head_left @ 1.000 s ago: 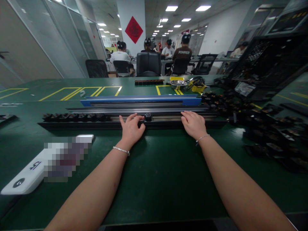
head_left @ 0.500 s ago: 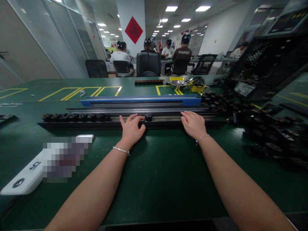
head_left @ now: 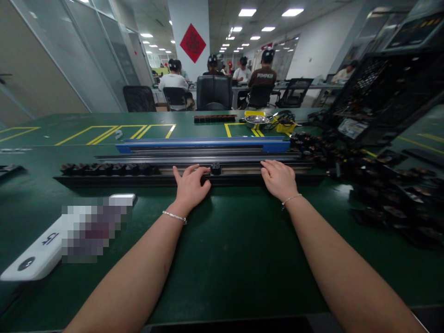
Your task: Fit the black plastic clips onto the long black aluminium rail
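Observation:
A long black rail (head_left: pixel 239 179) lies across the green table. Several small black parts (head_left: pixel 107 169) sit in a row on its left stretch, and one small black block (head_left: pixel 215 169) stands near its middle. My left hand (head_left: pixel 192 185) rests at the rail with its fingers apart, the fingertips beside the left side of that block. Further right, my right hand (head_left: pixel 279 179) lies on the rail, its fingers close together and bent over the edge; what they hold, if anything, is hidden.
Behind the rail lies a blue-ended bar (head_left: pixel 274 147). Dark parts are heaped at the right (head_left: pixel 395 203). A white device (head_left: pixel 34 259) lies at the left. A metal bowl (head_left: pixel 256 121) and cables stand farther back. Several people sit beyond the table.
The small black block has shifted very slightly to the right, and my left hand's fingertips have moved with it. My right hand has not visibly moved.

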Action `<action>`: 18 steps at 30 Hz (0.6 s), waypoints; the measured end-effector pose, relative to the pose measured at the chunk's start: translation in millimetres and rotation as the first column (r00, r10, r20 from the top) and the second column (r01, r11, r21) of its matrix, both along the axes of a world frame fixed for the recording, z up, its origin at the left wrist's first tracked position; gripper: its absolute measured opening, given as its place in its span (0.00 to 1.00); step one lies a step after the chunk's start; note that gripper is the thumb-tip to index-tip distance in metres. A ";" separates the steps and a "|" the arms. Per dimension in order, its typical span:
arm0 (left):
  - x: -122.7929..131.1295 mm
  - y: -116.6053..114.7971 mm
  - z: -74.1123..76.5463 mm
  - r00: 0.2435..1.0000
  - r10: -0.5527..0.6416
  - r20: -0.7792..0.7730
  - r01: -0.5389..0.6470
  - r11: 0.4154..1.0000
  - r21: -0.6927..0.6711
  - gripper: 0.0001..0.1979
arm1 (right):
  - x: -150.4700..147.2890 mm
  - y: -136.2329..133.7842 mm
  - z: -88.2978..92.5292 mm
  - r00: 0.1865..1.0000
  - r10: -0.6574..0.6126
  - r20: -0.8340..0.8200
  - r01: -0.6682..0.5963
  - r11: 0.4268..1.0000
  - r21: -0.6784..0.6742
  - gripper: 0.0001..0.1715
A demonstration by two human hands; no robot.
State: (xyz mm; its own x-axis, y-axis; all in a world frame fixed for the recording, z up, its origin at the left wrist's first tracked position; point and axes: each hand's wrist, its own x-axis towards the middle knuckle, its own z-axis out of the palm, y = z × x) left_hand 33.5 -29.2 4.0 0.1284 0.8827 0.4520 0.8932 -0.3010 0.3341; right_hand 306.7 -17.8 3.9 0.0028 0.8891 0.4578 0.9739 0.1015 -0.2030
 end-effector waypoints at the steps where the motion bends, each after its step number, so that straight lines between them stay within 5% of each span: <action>1: 0.1 -0.1 0.0 1.000 0.000 -0.002 0.000 1.000 0.002 0.16 | -0.1 0.1 -0.5 1.000 0.000 -0.006 0.000 1.000 0.003 0.25; 9: 0.4 -0.7 0.3 0.999 -0.033 -0.011 0.033 0.999 -0.022 0.18 | -8.3 -2.2 -0.6 0.997 0.051 -0.053 -0.049 0.998 0.038 0.23; 18: 2.7 -1.1 -1.0 0.998 -0.048 -0.037 0.048 0.999 -0.006 0.17 | -48.4 -16.1 2.9 0.971 0.239 0.008 -0.239 0.971 -0.014 0.25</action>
